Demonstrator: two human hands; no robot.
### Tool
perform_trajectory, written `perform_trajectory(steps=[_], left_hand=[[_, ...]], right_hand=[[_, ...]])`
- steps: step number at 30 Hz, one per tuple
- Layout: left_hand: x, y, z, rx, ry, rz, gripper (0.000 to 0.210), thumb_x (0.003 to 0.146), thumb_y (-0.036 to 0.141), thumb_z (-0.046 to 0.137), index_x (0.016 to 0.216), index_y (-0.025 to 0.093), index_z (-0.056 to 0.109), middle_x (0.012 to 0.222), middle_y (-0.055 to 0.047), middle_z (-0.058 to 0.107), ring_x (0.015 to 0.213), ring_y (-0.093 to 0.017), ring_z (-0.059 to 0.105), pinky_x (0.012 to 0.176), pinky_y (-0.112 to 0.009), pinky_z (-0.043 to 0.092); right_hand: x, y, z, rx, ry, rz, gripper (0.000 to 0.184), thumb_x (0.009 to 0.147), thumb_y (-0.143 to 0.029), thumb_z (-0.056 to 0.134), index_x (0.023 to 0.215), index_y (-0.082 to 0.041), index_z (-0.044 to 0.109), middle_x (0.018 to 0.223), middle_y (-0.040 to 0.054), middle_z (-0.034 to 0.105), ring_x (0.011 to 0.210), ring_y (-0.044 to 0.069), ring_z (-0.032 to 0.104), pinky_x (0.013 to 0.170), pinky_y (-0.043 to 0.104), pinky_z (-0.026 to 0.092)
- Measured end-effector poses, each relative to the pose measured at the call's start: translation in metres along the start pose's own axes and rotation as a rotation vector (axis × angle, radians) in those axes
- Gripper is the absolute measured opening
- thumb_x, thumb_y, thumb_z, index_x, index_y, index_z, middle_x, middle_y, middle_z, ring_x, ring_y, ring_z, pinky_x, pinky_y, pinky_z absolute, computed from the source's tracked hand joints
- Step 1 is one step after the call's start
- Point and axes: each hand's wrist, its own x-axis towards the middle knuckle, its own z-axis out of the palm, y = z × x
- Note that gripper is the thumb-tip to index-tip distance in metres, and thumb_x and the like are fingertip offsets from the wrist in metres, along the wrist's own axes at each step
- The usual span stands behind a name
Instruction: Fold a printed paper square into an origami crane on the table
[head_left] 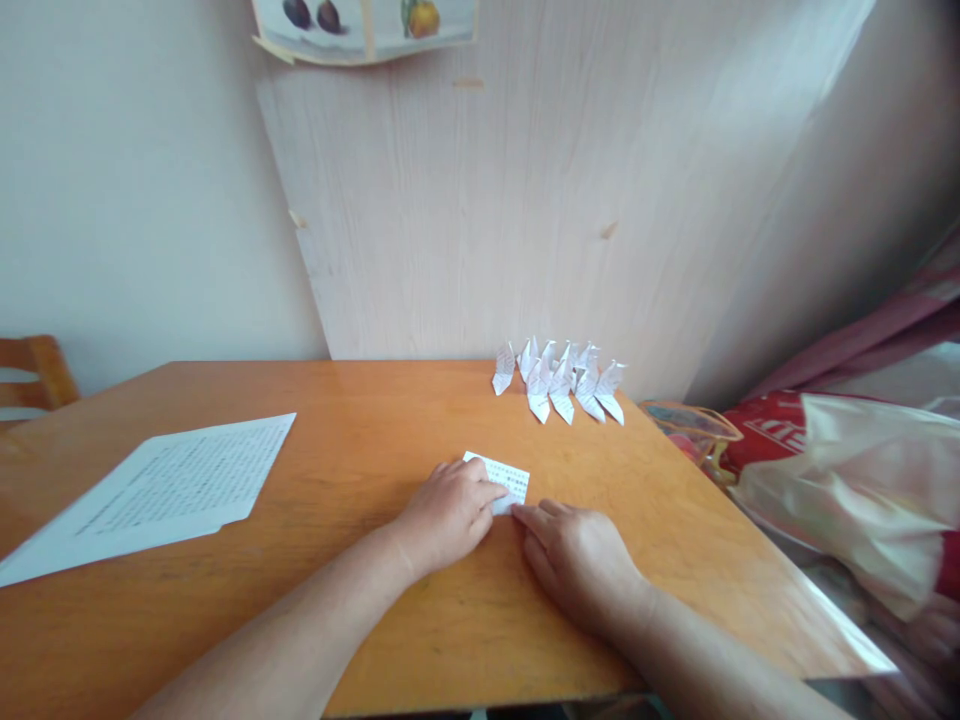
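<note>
A small rectangle of printed paper (514, 484), which looks folded, lies flat on the wooden table in front of me. My left hand (450, 508) rests across its left side and holds it down, with the index finger stretched over the print and the other fingers bent. At its lower right corner, my right hand (577, 560) is closed with the fingertips on the paper's edge. The thumb lies below, close to the index finger. Part of the paper is hidden under my left fingers.
Several folded paper cranes (559, 380) stand grouped at the table's far right. A stack of printed sheets (187, 480) lies on the left of the wooden table (360, 430). Bags (847, 480) sit beyond the right edge. A chair (45, 370) stands at far left.
</note>
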Motion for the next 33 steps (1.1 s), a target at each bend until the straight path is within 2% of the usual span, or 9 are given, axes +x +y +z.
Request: perform_trajectory(steps=[4,10,15,20,23,26,28,33], left_hand=[[-0.005,-0.008,0.0,0.007,0.03,-0.05,0.033,0.089,0.017,0.052,0.111,0.031,0.072,0.103,-0.004,0.065,0.097,-0.023,0.059,0.081,-0.036,0.043],[-0.013,-0.01,-0.01,-0.056,-0.007,-0.02,0.035,0.086,0.017,0.052,0.111,0.032,0.072,0.104,-0.003,0.07,0.097,-0.022,0.061,0.083,-0.035,0.041],[-0.015,-0.008,-0.012,-0.159,-0.003,0.004,0.028,0.09,0.023,0.051,0.103,0.032,0.074,0.094,0.0,0.074,0.087,-0.02,0.064,0.084,-0.033,0.042],[-0.013,-0.007,-0.011,-0.3,-0.066,-0.014,0.024,0.092,0.025,0.05,0.09,0.029,0.074,0.081,0.004,0.073,0.071,-0.016,0.062,0.07,-0.028,0.043],[-0.011,-0.012,-0.011,-0.232,0.014,-0.018,0.019,0.087,0.022,0.056,0.09,0.028,0.074,0.085,0.001,0.071,0.079,-0.018,0.062,0.072,-0.03,0.043],[-0.011,-0.02,-0.011,-0.124,0.105,-0.012,0.019,0.085,0.023,0.059,0.095,0.028,0.073,0.095,-0.001,0.07,0.092,-0.022,0.059,0.081,-0.035,0.041],[-0.011,-0.025,-0.011,-0.097,0.078,-0.017,0.02,0.085,0.024,0.059,0.098,0.03,0.073,0.099,-0.001,0.07,0.094,-0.023,0.058,0.083,-0.037,0.04],[-0.011,-0.034,-0.011,-0.095,-0.046,-0.052,0.031,0.082,0.023,0.058,0.106,0.035,0.072,0.106,0.002,0.07,0.101,-0.026,0.055,0.086,-0.04,0.038]], right_hand=[[-0.001,0.001,0.001,0.022,0.018,0.01,0.03,0.096,-0.027,0.042,0.111,-0.026,0.068,0.086,0.0027,0.07,0.076,0.018,0.066,0.066,0.027,0.039],[0.001,0.003,-0.005,0.082,0.001,0.03,0.031,0.098,-0.027,0.041,0.109,-0.027,0.07,0.089,0.0026,0.07,0.08,0.017,0.066,0.071,0.026,0.042],[0.008,0.0,-0.015,0.087,-0.047,0.04,0.032,0.098,-0.026,0.041,0.097,-0.022,0.073,0.09,0.004,0.066,0.08,0.014,0.063,0.074,0.024,0.043],[0.024,-0.004,-0.014,0.038,-0.054,-0.07,0.028,0.096,-0.019,0.045,0.094,-0.018,0.073,0.092,0.0066,0.063,0.09,0.017,0.059,0.082,0.026,0.043],[0.04,-0.002,-0.008,0.075,-0.046,-0.185,0.028,0.096,-0.019,0.046,0.098,-0.019,0.074,0.092,0.0069,0.064,0.094,0.018,0.059,0.086,0.028,0.043],[0.054,0.002,-0.004,0.18,-0.038,-0.214,0.028,0.096,-0.018,0.047,0.104,-0.02,0.074,0.094,0.0058,0.066,0.092,0.017,0.06,0.085,0.027,0.043],[0.061,0.005,-0.001,0.257,-0.033,-0.176,0.027,0.093,-0.016,0.049,0.101,-0.02,0.074,0.093,0.0044,0.067,0.089,0.015,0.061,0.083,0.025,0.043],[0.07,0.009,0.007,0.295,0.06,0.05,0.013,0.087,-0.019,0.055,0.082,-0.016,0.067,0.082,0.0029,0.067,0.077,0.014,0.06,0.069,0.024,0.041]])
